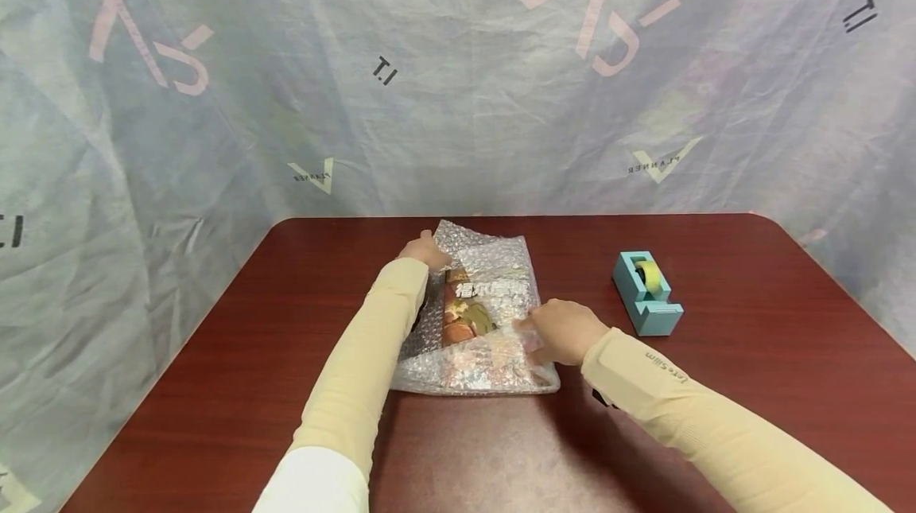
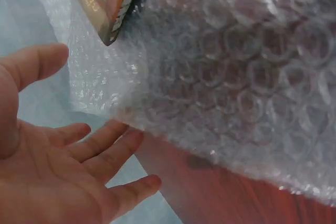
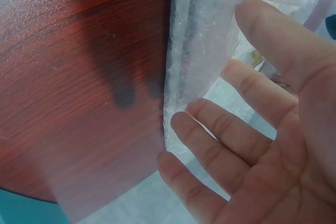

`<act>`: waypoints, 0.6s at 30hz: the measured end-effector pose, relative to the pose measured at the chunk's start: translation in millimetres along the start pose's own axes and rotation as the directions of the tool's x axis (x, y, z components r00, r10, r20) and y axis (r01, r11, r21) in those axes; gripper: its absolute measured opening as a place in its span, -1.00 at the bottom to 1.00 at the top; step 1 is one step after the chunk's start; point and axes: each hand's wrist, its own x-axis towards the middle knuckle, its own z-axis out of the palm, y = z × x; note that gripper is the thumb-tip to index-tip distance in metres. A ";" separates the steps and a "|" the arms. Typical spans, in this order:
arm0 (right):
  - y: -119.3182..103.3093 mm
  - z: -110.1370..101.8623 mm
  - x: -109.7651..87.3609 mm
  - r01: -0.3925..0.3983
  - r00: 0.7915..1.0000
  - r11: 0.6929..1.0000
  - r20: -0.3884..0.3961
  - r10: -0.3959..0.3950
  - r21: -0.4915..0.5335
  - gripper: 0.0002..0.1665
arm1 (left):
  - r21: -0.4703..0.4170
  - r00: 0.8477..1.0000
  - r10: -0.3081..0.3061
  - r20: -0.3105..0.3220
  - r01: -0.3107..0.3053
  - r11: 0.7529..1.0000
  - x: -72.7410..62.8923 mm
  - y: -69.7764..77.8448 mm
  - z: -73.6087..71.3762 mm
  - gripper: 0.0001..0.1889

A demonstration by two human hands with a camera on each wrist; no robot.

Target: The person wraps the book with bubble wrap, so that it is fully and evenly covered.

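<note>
A book [image 1: 468, 318] with an illustrated cover and white title characters lies on a sheet of bubble wrap [image 1: 422, 338]. Folds of the wrap cover its right part and its near end; the left strip of the cover shows bare. At the far left edge of the wrap is my left hand [image 1: 427, 250], its fingers spread and the fingertips against the sheet [image 2: 210, 87]. A corner of the book [image 2: 107, 24] shows above that hand in the left wrist view. My right hand [image 1: 568, 330] touches the wrap's right side, thumb and fingers apart and loosely extended [image 3: 241, 145].
To the right on the dark red table [image 1: 744, 386] stands a light blue tape dispenser [image 1: 647, 294] with a yellow roll. A grey printed cloth [image 1: 458, 139] hangs behind the table and along its sides.
</note>
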 end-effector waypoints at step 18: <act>0.2 -0.3 1.2 -0.020 1.000 0.999 -0.004 0.020 0.030 -0.41 | -0.015 0.965 0.221 -0.140 -0.225 0.974 -20.8 18.6 -10.0 -0.81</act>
